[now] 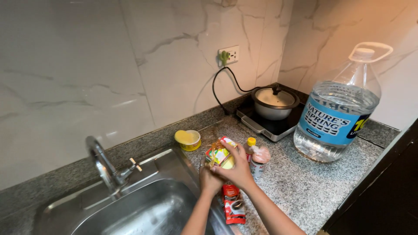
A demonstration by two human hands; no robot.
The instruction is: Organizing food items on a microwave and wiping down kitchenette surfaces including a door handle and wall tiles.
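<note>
Both hands meet over the sink's edge: the right hand (237,172) has its fingers (230,150) clamped on a yellow-green packet (221,155), the left hand (210,180) gripping it from below. Just beyond the fingers stands a small bottle (251,147); a red sachet (233,209) lies on the surface beneath the wrists.

warm, fairly bright light from above; soft glare on the wall (65,78) at upper left, sheen in the sink (148,213), edges bowed, lower right dark.
</note>
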